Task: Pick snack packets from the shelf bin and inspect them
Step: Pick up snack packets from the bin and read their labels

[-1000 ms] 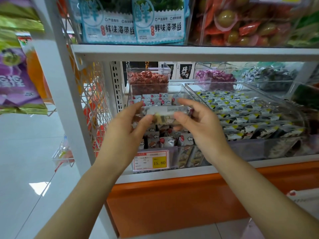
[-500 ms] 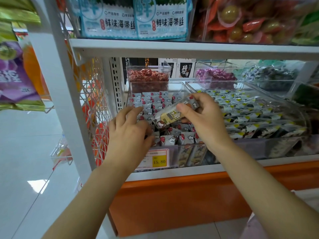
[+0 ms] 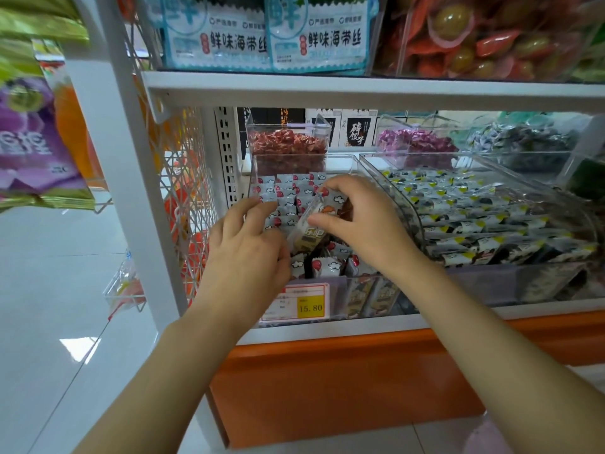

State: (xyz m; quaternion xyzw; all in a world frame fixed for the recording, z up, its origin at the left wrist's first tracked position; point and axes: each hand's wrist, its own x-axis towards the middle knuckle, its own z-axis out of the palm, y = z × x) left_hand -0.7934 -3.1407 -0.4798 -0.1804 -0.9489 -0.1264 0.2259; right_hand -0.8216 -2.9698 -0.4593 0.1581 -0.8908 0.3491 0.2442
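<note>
Blue packets overhead read 鲜味海带丝; the near price tag says 15.80; the packet I hold shows, I think, 乐吧.

The bin's snack packets are silver-grey, each printed with a white cloud and a red disc. The tilted packet shows a tan panel with dark characters. The neighbouring packets are black and white with yellow corners. The price tag is red-edged, its yellow block reading 15.80. The shelf is white and its base panel orange.

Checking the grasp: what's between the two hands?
A tilted snack packet, pinched by the right hand, beside the left hand, over the bin; head view.
</note>
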